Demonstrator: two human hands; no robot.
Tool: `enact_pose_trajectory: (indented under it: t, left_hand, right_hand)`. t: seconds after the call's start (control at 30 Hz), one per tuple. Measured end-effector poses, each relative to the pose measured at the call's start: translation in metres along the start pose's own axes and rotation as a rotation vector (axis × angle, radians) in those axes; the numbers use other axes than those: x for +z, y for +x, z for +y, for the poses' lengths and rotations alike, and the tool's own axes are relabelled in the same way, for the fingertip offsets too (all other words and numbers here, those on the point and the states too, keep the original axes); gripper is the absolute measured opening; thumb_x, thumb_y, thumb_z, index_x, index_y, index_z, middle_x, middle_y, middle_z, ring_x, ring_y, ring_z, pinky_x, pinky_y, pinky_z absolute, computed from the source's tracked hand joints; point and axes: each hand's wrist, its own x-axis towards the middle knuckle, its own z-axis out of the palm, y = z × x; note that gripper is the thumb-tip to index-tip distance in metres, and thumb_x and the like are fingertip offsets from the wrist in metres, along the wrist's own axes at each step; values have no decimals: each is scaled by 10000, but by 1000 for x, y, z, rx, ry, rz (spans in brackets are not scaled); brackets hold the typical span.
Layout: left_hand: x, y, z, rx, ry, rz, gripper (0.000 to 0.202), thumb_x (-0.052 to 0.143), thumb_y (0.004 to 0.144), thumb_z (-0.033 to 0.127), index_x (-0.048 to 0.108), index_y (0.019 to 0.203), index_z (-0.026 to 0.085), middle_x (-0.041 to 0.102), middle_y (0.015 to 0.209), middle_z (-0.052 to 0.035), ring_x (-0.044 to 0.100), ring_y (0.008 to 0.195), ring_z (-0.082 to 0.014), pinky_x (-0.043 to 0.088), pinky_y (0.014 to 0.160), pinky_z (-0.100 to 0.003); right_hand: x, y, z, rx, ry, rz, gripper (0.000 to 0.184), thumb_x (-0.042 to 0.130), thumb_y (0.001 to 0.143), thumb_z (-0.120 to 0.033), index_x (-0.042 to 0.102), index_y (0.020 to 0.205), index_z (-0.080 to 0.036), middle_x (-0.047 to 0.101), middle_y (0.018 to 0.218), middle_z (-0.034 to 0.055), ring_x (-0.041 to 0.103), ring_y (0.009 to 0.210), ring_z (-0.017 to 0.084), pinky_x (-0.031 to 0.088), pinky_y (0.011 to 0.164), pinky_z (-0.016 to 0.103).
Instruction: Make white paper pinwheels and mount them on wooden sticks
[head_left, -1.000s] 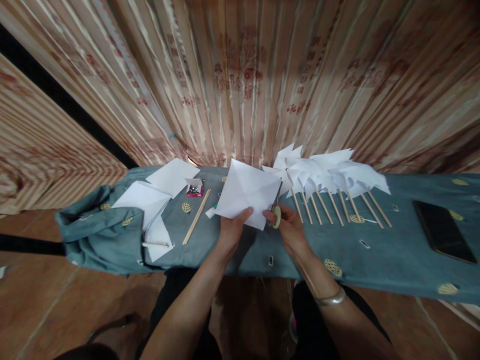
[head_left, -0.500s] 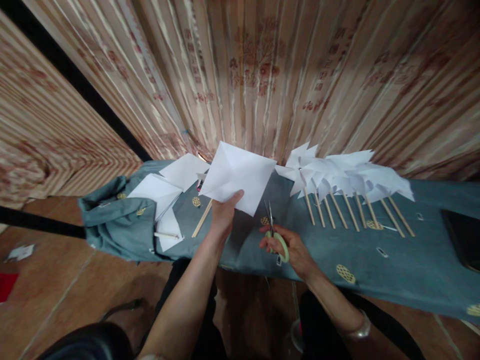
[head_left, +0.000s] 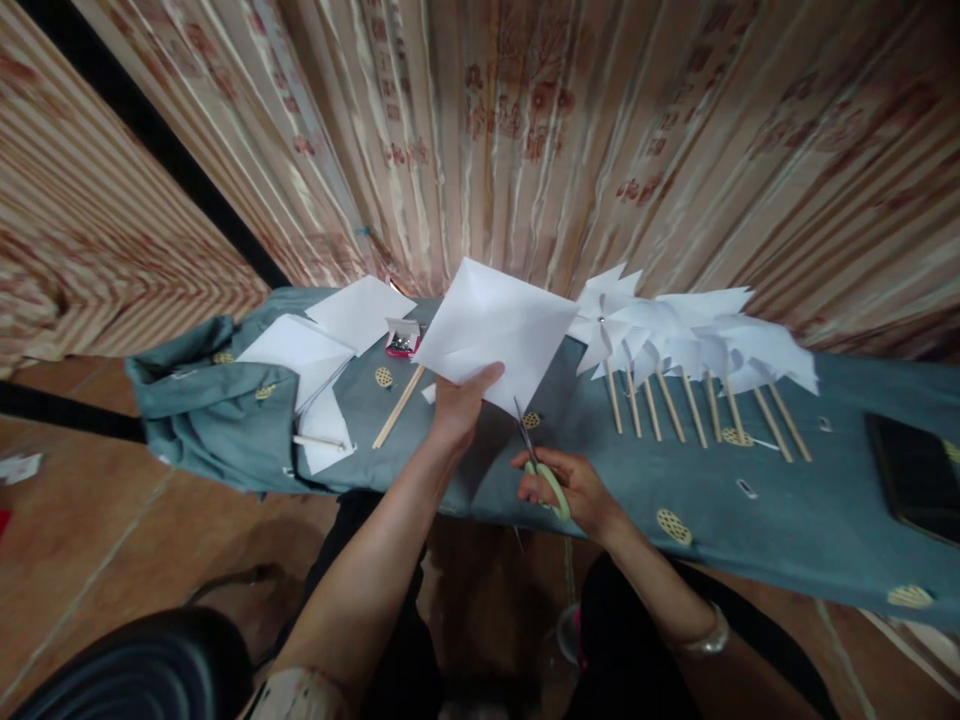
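My left hand [head_left: 463, 408] grips a square sheet of white paper [head_left: 502, 325] near its lower edge, thumb on top, the other fingers hidden beneath. Faint crease lines run across the sheet. In my right hand [head_left: 574, 487] is a pair of scissors [head_left: 553, 488] with pale green handles, fingers through the loops. The scissor tips are at the sheet's lower corner; whether the blades are around the paper I cannot tell. Right of the sheet, several white paper pinwheels [head_left: 604, 320] on wooden sticks lie overlapping in a row.
Left on the grey-green cloth [head_left: 720, 510] lie more white paper sheets [head_left: 296, 350], a small red box of pins [head_left: 403, 340] and wooden sticks [head_left: 397, 408]. A dark tablet-like object [head_left: 919, 475] rests at the right end. A pleated curtain [head_left: 480, 130] hangs behind.
The scissors have tilted and their tips have come up to the sheet's lower corner. The sheet has turned slightly, and the red box now shows beside it. The whole view has shifted a little.
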Motion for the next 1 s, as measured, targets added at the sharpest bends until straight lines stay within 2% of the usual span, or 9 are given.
enact_pose_trajectory:
  t: [0.23, 0.4, 0.63, 1.0]
  left_hand:
    - [5, -3, -4, -36, -38, 12, 404, 792, 567, 155, 694, 959, 158, 748, 859, -48, 691, 800, -207, 537, 763, -327]
    - [7, -4, -3, -48, -77, 48, 448, 818, 538, 165, 703, 971, 137, 749, 844, -70, 693, 779, -219, 536, 761, -344]
    - [9, -6, -2, -33, -84, 25, 453, 814, 535, 161, 708, 975, 149, 749, 837, -47, 688, 761, -196, 536, 766, -319]
    - [8, -6, -6, -45, -66, 30, 462, 825, 531, 164, 708, 976, 126, 749, 822, -59, 688, 745, -205, 535, 762, -333]
  right_hand:
    - [-2, 0, -1, 9, 9, 8, 448, 797, 552, -504, 647, 813, -172, 626, 567, -13, 534, 505, 105, 408, 499, 237]
    - [-5, 1, 1, 15, 3, 2, 499, 809, 541, -517, 646, 856, -166, 631, 578, -9, 542, 504, 106, 410, 482, 229]
    - [-7, 2, 5, -19, -8, 0, 467, 795, 582, -517, 650, 858, -169, 639, 594, 1, 545, 508, 105, 419, 486, 233]
    - [-8, 1, -1, 10, -8, 8, 503, 800, 553, -535, 643, 859, -169, 637, 599, 0, 532, 520, 108, 423, 500, 243]
